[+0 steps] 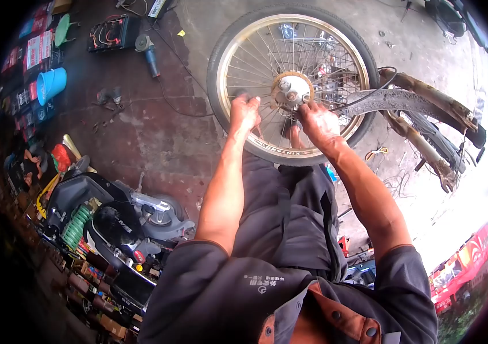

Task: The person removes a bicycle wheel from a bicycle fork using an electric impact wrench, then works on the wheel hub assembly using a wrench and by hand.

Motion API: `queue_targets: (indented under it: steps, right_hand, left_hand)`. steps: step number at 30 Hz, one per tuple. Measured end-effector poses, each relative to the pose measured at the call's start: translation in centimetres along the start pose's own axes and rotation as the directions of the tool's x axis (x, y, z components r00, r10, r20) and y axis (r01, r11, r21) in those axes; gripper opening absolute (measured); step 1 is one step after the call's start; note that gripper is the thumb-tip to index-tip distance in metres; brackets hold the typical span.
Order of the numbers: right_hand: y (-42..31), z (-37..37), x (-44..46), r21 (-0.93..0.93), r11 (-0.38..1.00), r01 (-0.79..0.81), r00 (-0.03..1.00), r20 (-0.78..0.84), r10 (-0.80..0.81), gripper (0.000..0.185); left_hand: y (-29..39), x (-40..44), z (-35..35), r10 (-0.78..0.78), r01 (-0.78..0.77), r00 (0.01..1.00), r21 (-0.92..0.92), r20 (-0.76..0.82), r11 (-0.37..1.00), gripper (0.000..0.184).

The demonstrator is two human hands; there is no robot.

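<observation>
A spoked wheel (223,53) with a black tire and worn rim is in front of my legs. At its centre is a silver hub (292,87) ringed by a rusty disc. My left hand (245,113) is closed over the left spokes, beside a dark, blurred shape; what the fingers hold is unclear. Close to the hub's lower right edge, my right hand (319,122) is closed too, its fingertips hidden behind the knuckles. A black cable (370,93) runs from near that hand toward a muddy fender (393,101).
Rusty frame tubes (427,92) extend rightward from the wheel. On the floor at left lie an angle grinder (150,56) and an open black case (112,32). A blue bucket (51,85) stands farther left. A scooter (118,223) is at lower left, and coiled wire (377,153) lies at right.
</observation>
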State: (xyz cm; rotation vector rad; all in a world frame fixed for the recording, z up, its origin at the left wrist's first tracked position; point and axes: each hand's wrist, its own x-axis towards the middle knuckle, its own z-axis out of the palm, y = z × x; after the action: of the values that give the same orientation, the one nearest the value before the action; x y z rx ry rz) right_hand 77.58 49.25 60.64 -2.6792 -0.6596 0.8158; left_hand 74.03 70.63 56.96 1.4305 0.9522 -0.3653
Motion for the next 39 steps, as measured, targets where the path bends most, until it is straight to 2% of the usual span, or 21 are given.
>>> queue_targets:
  steps: [1,3,6,9,10,13,14,17,18,21,22,23,25,28,30,31,32,35,36,39]
  right_hand:
    - [-0.1,0.1,0.0,-0.013,1.0,0.007,1.0,0.028,-0.007,0.011]
    - [-0.1,0.0,0.0,-0.009,1.0,0.026,0.999,0.046,-0.025,0.013]
    - [-0.1,-0.2,-0.2,0.039,0.997,0.065,0.998,0.017,-0.066,0.016]
    - [-0.1,-0.3,-0.2,0.03,0.997,0.065,0.998,0.021,-0.066,0.017]
    - [0.2,0.1,-0.3,0.07,0.993,0.092,0.996,-0.028,-0.09,0.015]
    - [-0.4,0.1,-0.1,0.081,0.996,0.028,1.0,-0.002,-0.028,0.013]
    - [-0.3,0.1,0.2,0.086,0.996,0.038,0.999,-0.025,-0.036,0.013]
    - [-0.2,0.4,-0.2,0.101,0.993,0.06,0.997,-0.049,-0.056,0.012]
    - [-0.2,0.4,-0.2,0.102,0.993,0.062,0.997,-0.041,-0.059,0.012]
    - [0.0,0.4,0.0,0.089,0.994,0.064,0.998,-0.027,-0.062,0.012]
    - [0.1,0.3,0.0,0.095,0.994,0.063,0.998,-0.03,-0.061,0.012]
    - [0.2,0.3,0.0,0.103,0.993,0.06,0.998,-0.031,-0.057,0.012]
    - [0.5,0.9,0.0,0.08,0.993,0.081,0.995,-0.063,-0.076,0.013]
    - [0.4,1.0,0.1,0.096,0.99,0.107,0.992,-0.081,-0.099,0.014]
    - [0.3,1.4,0.3,0.094,0.99,0.103,0.988,-0.123,-0.091,0.012]
    - [0.2,1.5,0.2,0.094,0.99,0.1,0.986,-0.14,-0.087,0.011]
    - [0.2,1.4,0.1,0.103,0.989,0.106,0.986,-0.14,-0.091,0.011]
    - [0.0,0.8,0.4,0.119,0.985,0.124,0.982,-0.155,-0.105,0.01]
    - [0.0,0.8,0.3,0.12,0.985,0.126,0.981,-0.165,-0.105,0.01]
    - [0.0,1.3,0.2,0.12,0.988,0.101,0.986,-0.142,-0.084,0.011]
  left_hand:
    - [0.4,0.4,-0.4,0.031,-0.036,0.998,0.075,0.061,0.997,0.015]
    - [0.9,0.9,-0.8,-0.07,0.068,0.993,0.025,0.093,0.997,0.016]
    - [1.1,0.5,-0.5,-0.087,0.095,0.993,-0.103,0.079,0.99,0.014]
    - [2.1,0.7,-0.6,-0.16,0.167,0.984,-0.093,0.081,0.982,0.014]
    - [1.6,1.1,-0.7,-0.116,0.12,0.99,-0.037,0.081,0.992,0.016]
    - [2.3,0.0,-0.8,0.196,-0.202,0.979,0.269,0.048,0.942,0.023]
    - [3.2,-0.6,-1.0,0.151,-0.158,0.987,0.312,0.047,0.937,0.03]
    - [2.2,-0.5,-1.0,0.387,-0.462,0.885,0.588,0.258,0.664,0.039]
    - [2.0,-0.5,-1.0,0.32,-0.44,0.897,0.57,0.304,0.694,0.045]
    - [-1.5,1.5,-1.4,0.333,-0.458,0.889,0.609,0.315,0.648,0.044]
    - [-0.3,1.3,-1.7,0.306,-0.442,0.892,0.501,0.332,0.744,0.035]
    - [1.2,1.5,-2.2,-0.004,-0.165,0.925,0.411,0.379,0.897,0.028]
    - [1.0,2.3,-3.3,-0.021,-0.036,0.875,0.107,0.483,0.994,0.03]
    - [0.9,1.8,-3.2,-0.059,0.051,0.932,0.033,0.357,0.998,0.043]
    - [-1.0,1.7,-1.8,0.13,-0.204,0.952,0.26,0.276,0.944,0.049]
    - [-0.7,0.7,-0.9,0.328,-0.414,0.909,0.467,0.258,0.781,0.054]
    - [-0.3,-0.3,0.1,0.512,-0.515,0.828,0.671,0.229,0.533,0.058]
    - [1.1,-1.3,1.2,0.549,-0.55,0.775,0.763,0.314,0.34,0.057]
    - [1.1,-0.7,1.3,0.588,-0.584,0.747,0.729,0.31,0.357,0.052]
    - [1.0,-0.2,0.9,0.564,-0.607,0.756,0.678,0.331,0.415,0.046]
